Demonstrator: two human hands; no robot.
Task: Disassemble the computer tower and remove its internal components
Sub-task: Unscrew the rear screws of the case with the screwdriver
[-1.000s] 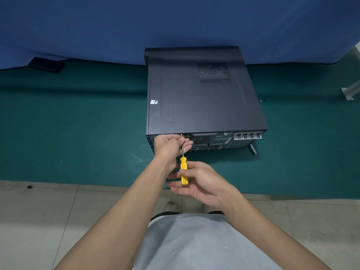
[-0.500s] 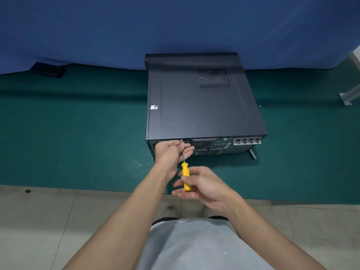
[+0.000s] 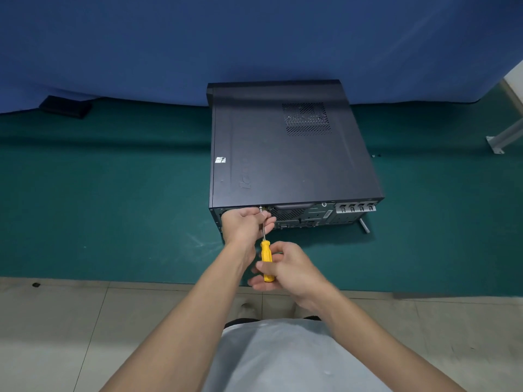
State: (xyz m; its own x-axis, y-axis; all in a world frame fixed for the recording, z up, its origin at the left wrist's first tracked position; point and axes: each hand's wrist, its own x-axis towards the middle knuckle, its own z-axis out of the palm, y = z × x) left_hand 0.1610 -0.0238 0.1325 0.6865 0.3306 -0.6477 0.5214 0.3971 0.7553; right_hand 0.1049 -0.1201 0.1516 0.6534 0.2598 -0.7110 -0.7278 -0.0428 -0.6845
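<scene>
The computer tower (image 3: 353, 176) lies on its side on the green mat (image 3: 113, 207). Its rear panel (image 3: 317, 216) faces you and the side cover (image 3: 277, 142) is not yet off. You are working the screw (image 3: 260, 207) at the top edge of that rear panel, just left of the fan grille (image 3: 285, 213).

Your right hand (image 3: 291, 268) has a light grip on the yellow handle of the screwdriver (image 3: 266, 251), with fingers and thumb curled round it rather than a full fist. Your left hand (image 3: 243, 224) pinches the bare shaft (image 3: 263, 232) close to the tip, its fingers up against the case.

To do this well:

- **Alignment:** Line the shaft straight with the screw. It looks slightly tilted from here, though the wide lens may exaggerate that.
- **Pressure:** Push in along the shaft as you turn, so the tip does not ride out and chew the head.
- **Left fingers:** Let them only guide, loose enough for the shaft to spin.
- **Loose screw:** Once the screw runs free, I judge it could drop behind the case, so have those fingers ready to catch it.

Whether the tip sits fully in the head cannot be told from here.
</scene>
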